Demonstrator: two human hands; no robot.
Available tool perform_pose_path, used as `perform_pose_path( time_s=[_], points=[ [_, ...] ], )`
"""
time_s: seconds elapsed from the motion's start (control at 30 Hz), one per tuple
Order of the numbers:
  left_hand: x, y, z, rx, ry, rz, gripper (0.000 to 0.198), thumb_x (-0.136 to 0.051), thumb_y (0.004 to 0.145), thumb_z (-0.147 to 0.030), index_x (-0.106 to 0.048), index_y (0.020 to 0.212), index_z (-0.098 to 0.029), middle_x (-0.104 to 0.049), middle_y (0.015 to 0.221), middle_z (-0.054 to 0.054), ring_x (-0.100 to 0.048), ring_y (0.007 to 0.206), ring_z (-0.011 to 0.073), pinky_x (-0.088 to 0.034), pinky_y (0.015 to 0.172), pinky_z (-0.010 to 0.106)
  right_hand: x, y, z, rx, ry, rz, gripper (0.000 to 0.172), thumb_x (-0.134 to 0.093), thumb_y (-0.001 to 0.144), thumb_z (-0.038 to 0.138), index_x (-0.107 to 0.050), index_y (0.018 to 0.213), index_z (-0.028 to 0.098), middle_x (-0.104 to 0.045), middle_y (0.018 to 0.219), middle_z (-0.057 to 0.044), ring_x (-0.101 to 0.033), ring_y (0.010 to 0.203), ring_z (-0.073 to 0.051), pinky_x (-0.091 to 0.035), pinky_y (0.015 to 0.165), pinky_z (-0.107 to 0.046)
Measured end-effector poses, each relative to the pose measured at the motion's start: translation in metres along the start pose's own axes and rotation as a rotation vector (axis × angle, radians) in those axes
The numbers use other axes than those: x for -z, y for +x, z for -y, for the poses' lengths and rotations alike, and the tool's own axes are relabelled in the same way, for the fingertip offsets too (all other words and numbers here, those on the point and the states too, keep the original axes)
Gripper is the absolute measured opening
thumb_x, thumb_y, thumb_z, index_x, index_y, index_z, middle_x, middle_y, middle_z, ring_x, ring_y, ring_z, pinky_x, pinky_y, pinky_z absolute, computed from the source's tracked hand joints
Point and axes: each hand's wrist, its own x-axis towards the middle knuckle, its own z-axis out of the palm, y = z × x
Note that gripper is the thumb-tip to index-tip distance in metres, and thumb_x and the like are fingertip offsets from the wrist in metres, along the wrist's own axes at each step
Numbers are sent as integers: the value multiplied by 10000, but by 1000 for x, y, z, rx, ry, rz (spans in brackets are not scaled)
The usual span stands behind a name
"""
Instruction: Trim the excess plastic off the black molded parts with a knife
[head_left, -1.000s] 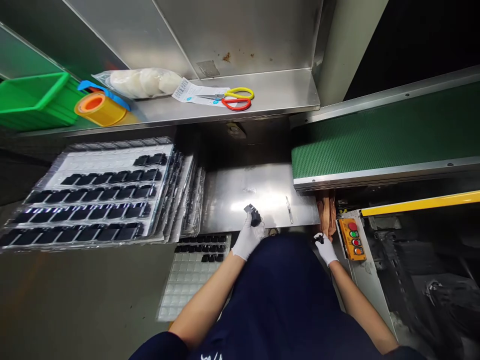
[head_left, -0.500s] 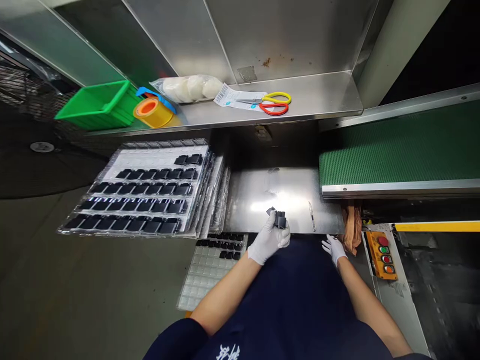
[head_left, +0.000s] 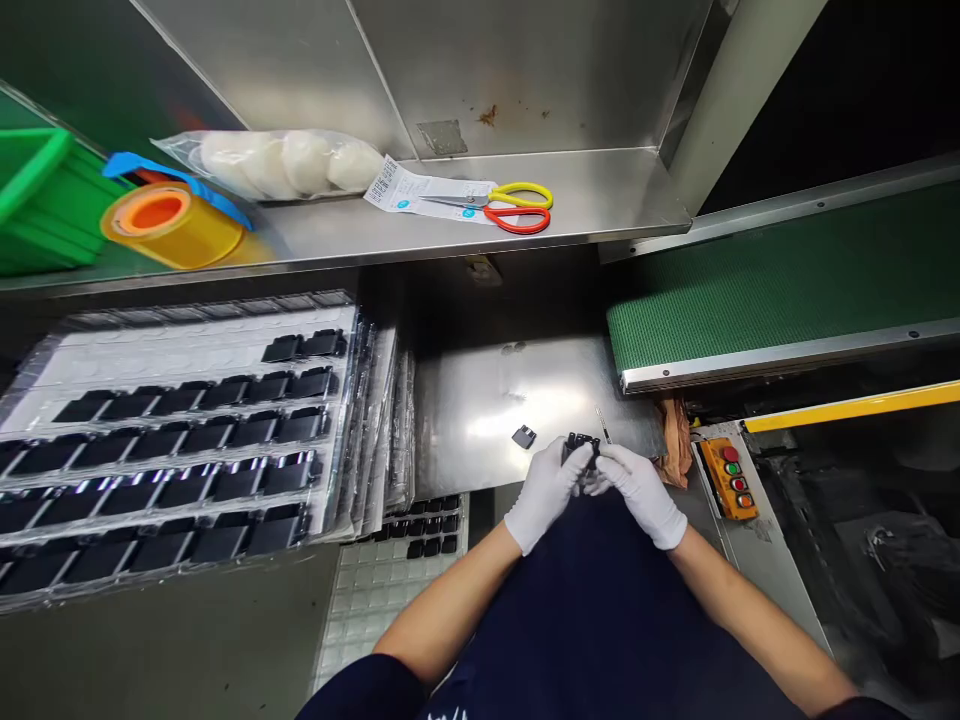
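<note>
Both of my hands wear white gloves and meet above the near edge of the steel work surface (head_left: 472, 400). My left hand (head_left: 547, 490) is closed around a small black plastic part (head_left: 580, 446); whether it is one piece or several stacked, I cannot tell. From the other side, the closed fingers of my right hand (head_left: 639, 488) grip the same part, hiding its lower side. A separate black square piece (head_left: 524, 436) lies on the steel to the left of my hands. Just beyond my fingers is a thin silver craft knife (head_left: 603, 424), partly covered by the right hand.
At left stand stacked clear trays (head_left: 352, 420) with rows of black parts; another tray (head_left: 360, 590) sits lower. The shelf holds scissors (head_left: 517, 207), yellow tape (head_left: 172, 225), a bag of white pads (head_left: 285, 165) and a green bin (head_left: 60, 205). A green conveyor (head_left: 787, 290) and button box (head_left: 731, 480) are at right.
My right hand has come up from the right edge to the black part in my left hand. One black square piece now lies on the steel. The view has shifted right and closer.
</note>
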Motion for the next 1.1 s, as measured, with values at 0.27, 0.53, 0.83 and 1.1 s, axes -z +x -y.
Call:
perform_pose_path(
  time_s=[0.27,0.53,0.83,1.1],
  points=[
    [24,-20,-20,-230,248,-40,414,-457,1017,-505,-526,688,-263,-557,593,40,-508,577,225,-414,712,373,-39,-7,32,44,66,116,473,-716,844,688,-651,911,225,-678,710,-8,-643,609,-197,-571,608,-354],
    [52,-47,-40,-192,83,238,430,-364,1041,-391,-553,676,-265,-665,614,59,-587,628,238,-471,701,371,-56,-25,38,58,214,308,576,-590,867,782,-680,935,217,-700,736,-63,-663,645,-252,-574,661,-412],
    [59,-55,-51,-97,224,283,102,-650,798,-195,-688,706,-215,-705,701,35,-594,634,197,-425,595,292,-47,-27,45,83,-130,223,593,-686,806,783,-712,839,192,-713,734,-39,-652,616,-208,-528,583,-326],
    [44,-58,-39,181,-276,427,143,-719,797,-277,-673,759,-146,-671,656,15,-548,486,100,-371,417,197,-46,-34,59,95,-125,313,527,-675,861,724,-600,687,233,-667,607,-12,-636,563,-190,-490,556,-317]
  ],
)
